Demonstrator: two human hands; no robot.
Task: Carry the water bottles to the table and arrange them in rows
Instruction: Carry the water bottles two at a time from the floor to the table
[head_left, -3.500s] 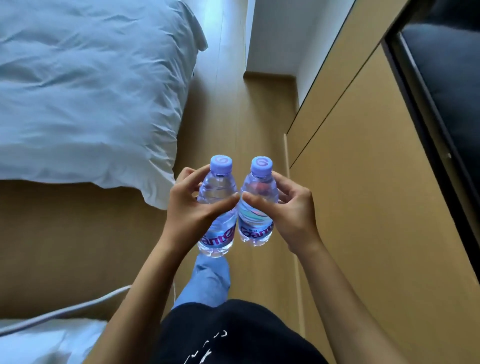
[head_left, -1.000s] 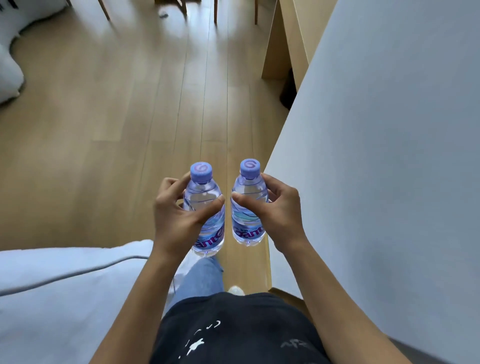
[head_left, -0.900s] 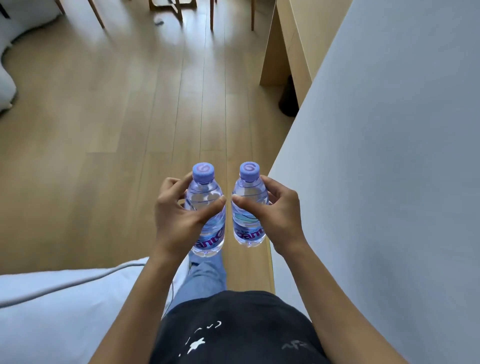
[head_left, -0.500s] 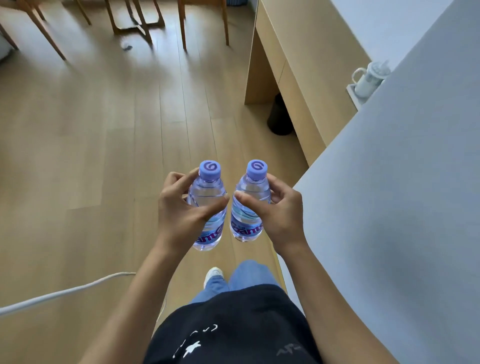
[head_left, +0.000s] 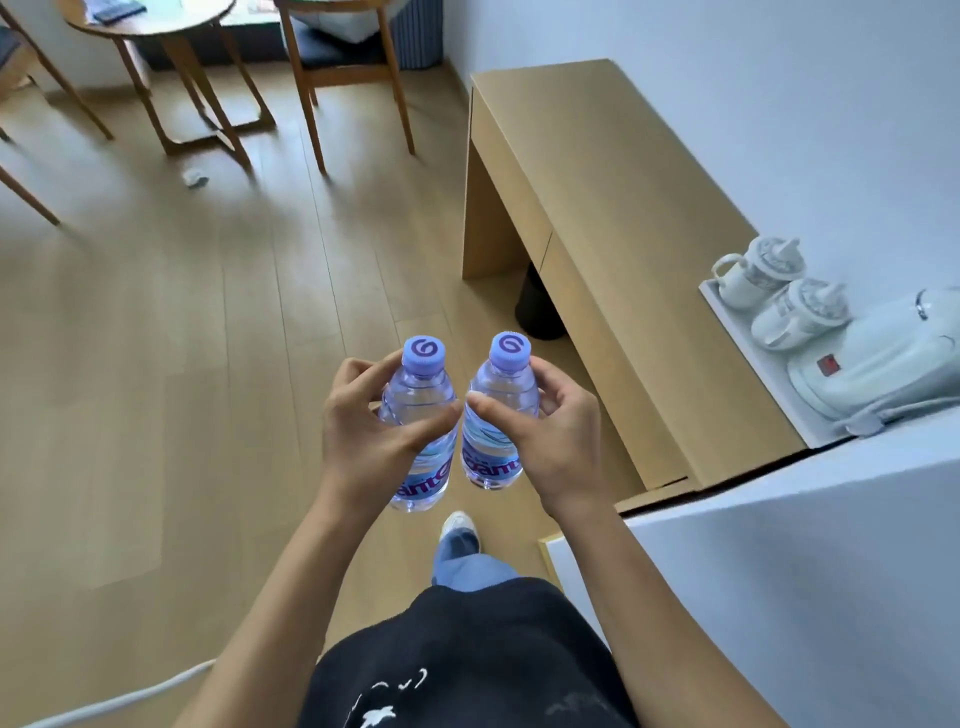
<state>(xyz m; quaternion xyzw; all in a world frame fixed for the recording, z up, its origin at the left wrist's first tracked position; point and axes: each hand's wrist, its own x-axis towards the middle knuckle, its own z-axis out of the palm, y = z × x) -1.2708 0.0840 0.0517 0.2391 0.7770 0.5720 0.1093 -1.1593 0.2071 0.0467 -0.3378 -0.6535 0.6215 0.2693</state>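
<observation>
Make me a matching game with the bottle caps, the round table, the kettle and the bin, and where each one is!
Things:
1. bottle caps
2. round table
3. kettle
4. bin

Places:
A. on the floor under the long wooden desk
B. far off at the top left, between the chairs
C. on the white tray beside two cups
D. on top of the two water bottles in the hands

Pairs: 1-D, 2-B, 3-C, 4-A
</observation>
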